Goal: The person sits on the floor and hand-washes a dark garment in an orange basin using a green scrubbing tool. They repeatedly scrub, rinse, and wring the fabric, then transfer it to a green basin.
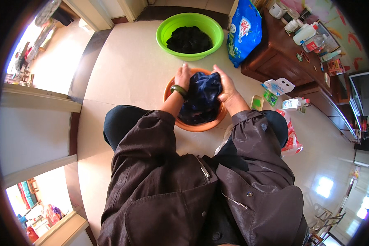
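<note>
Dark blue wet cloth [204, 89] is bunched between my two hands over an orange basin [200, 127] on the floor. My left hand [182, 78], with a dark green bangle at the wrist, lies along the cloth's left side; its grip is partly hidden. My right hand [227, 84] holds the cloth's upper right side, the thumb pointing up. More dark fabric [200, 115] lies in the basin under the cloth. Just beyond, a bright green basin [215, 37] holds black fabric [189, 40].
A blue printed bag [244, 33] stands beside a brown wooden cabinet [275, 58] bearing bottles. On the floor at right are a soap dish [257, 103], a white bottle [290, 104] and a red-and-white plastic bag [292, 136]. My knees flank the orange basin.
</note>
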